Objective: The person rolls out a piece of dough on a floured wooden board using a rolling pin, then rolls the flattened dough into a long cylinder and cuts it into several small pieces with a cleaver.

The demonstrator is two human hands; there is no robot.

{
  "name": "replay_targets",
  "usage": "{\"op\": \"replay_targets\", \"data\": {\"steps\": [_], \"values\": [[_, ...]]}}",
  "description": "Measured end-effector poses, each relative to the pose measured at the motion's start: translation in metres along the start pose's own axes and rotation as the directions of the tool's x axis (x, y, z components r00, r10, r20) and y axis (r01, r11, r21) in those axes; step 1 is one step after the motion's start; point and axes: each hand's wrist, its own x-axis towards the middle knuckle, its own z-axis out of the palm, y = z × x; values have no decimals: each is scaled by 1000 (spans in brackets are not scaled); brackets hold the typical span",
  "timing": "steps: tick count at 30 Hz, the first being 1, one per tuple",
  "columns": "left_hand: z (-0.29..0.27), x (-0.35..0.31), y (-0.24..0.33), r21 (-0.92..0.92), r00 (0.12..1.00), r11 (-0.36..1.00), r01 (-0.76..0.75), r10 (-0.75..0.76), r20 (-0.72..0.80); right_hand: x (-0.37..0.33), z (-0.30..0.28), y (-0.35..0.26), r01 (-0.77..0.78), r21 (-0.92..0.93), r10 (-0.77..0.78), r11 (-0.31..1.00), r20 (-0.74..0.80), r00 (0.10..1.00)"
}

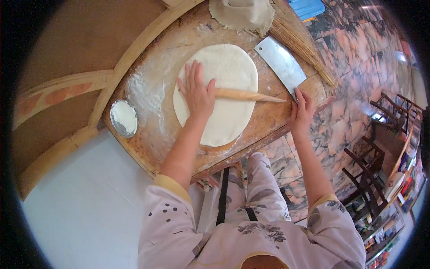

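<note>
A large flat oval of pale dough (pixel 235 121) lies on the floured wooden board. My left hand (pixel 197 92) rests on its upper left part, fingers stretched out and lying flat. A tapered wooden rolling pin (pixel 237 94) runs from beneath that hand across the dough to the right; its left end is hidden under the hand. At the board's right edge my right hand (pixel 302 110) is closed round the handle end of a cleaver (pixel 280 60). The cleaver's broad metal blade lies on the board, pointing away to the upper left. My fingers cover most of its handle.
Beside the dough on the left stands a bowl of white flour (pixel 124 117). A straw brush (pixel 304 49) and a beige cloth (pixel 242 15) lie at the board's far side. Loose flour dusts the wooden board (pixel 152 58). Dark wooden chairs (pixel 367 175) stand on the marbled floor at right.
</note>
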Motion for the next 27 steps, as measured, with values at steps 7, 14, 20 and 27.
{"op": "replay_targets", "data": {"steps": [7, 14, 20, 27], "values": [[-38, -26, -6, 23, 972, 993, -112, 105, 211, 60, -11, 3, 158, 10, -158, 987, 3, 987], [-40, -25, -16, 42, 949, 988, -150, 132, 285, 10, 22, -70, 350, 222, -403, 910, 284, 870], [-35, 23, -17, 86, 962, 989, -118, 92, 258, 68, 28, -69, 365, 201, -413, 909, 316, 854], [16, 149, -21, 152, 995, 986, 62, -73, 73, 195, 80, -89, 483, -131, -468, 866, 130, 874]]}}
